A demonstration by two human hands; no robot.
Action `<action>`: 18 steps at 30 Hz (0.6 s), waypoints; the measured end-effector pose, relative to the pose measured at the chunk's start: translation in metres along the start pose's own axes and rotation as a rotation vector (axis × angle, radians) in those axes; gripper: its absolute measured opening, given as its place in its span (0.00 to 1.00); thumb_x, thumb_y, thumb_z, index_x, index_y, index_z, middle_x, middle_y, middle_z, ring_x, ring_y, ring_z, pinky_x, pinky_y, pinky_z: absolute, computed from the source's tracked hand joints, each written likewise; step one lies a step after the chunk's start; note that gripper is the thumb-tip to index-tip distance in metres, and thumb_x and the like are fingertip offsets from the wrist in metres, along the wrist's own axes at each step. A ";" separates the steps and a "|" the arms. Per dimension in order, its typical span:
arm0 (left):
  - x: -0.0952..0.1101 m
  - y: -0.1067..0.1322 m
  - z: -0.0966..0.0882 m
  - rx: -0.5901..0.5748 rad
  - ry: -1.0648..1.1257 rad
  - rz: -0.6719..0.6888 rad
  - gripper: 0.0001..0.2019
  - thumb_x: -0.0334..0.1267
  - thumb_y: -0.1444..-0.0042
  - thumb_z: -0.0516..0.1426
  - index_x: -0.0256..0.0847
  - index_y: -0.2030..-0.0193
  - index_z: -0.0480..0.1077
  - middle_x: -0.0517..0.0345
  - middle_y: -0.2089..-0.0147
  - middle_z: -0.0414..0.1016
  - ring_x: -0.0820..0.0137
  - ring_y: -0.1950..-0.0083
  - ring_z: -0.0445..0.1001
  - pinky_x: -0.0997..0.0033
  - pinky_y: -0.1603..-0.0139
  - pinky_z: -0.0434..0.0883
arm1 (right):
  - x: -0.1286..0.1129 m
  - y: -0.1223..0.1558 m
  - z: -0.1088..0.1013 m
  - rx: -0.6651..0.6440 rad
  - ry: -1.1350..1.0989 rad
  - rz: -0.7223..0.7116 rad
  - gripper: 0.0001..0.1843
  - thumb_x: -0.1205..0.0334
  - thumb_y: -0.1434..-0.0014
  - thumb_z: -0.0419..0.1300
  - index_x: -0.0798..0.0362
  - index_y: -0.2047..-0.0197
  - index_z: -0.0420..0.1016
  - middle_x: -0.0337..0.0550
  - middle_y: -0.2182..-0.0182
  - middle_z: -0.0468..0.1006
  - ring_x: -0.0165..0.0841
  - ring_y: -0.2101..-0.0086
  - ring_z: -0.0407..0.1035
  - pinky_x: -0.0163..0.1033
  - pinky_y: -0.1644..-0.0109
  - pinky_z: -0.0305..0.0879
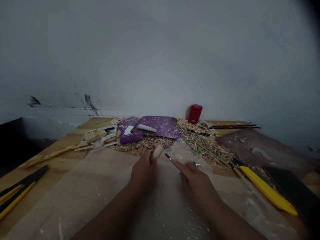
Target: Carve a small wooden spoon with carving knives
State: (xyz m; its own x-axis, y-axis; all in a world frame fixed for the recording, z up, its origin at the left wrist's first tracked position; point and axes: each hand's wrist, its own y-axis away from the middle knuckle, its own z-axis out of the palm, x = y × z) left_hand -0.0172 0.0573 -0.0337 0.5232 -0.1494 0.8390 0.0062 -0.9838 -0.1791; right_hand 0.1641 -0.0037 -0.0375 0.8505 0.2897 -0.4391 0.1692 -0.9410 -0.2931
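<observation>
My left hand [143, 170] is closed around a short, pale, rounded piece of wood [157, 152], whose upper end sticks out above the fingers. To its right, my right hand [193, 176] grips a small carving knife [168, 156]. Its narrow dark tip points at the wood, with a small gap between them. The knife's handle is mostly hidden by my fingers. Both hands are above a translucent plastic sheet [110, 180]. Behind them lie many curled wood shavings [140, 146].
A purple sheet [163, 125], a purple roll [131, 137] and a white tray [87, 135] lie at the back. A red canister [195, 114] stands by the wall. On the right is a yellow utility knife [267, 188]; yellow-black pliers [22, 190] lie left, near a long stick [57, 153].
</observation>
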 end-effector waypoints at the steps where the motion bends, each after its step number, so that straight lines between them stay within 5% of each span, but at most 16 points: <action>1: -0.001 -0.001 0.000 0.017 -0.001 0.000 0.11 0.30 0.54 0.54 0.43 0.62 0.69 0.55 0.64 0.72 0.64 0.62 0.68 0.68 0.61 0.60 | 0.002 -0.001 0.001 -0.002 0.009 -0.001 0.27 0.75 0.45 0.47 0.50 0.42 0.64 0.46 0.67 0.72 0.35 0.67 0.70 0.37 0.64 0.64; 9: -0.008 -0.008 0.004 0.074 0.150 -0.019 0.07 0.38 0.50 0.53 0.41 0.65 0.67 0.58 0.72 0.69 0.67 0.69 0.67 0.71 0.65 0.62 | 0.004 -0.003 0.003 -0.004 0.040 -0.011 0.28 0.77 0.45 0.47 0.48 0.43 0.65 0.44 0.67 0.70 0.32 0.67 0.69 0.34 0.63 0.62; 18: 0.003 -0.005 0.010 -0.135 0.413 -0.157 0.11 0.41 0.57 0.59 0.37 0.68 0.68 0.70 0.86 0.58 0.78 0.86 0.55 0.78 0.84 0.53 | -0.007 -0.001 0.001 0.006 0.018 -0.086 0.26 0.73 0.43 0.49 0.47 0.43 0.64 0.43 0.67 0.70 0.33 0.66 0.67 0.34 0.63 0.61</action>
State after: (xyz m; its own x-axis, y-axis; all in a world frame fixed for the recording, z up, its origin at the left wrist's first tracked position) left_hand -0.0072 0.0632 -0.0358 0.1415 0.0024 0.9899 -0.0667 -0.9977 0.0119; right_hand 0.1575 -0.0047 -0.0349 0.8418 0.3660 -0.3967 0.2389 -0.9117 -0.3342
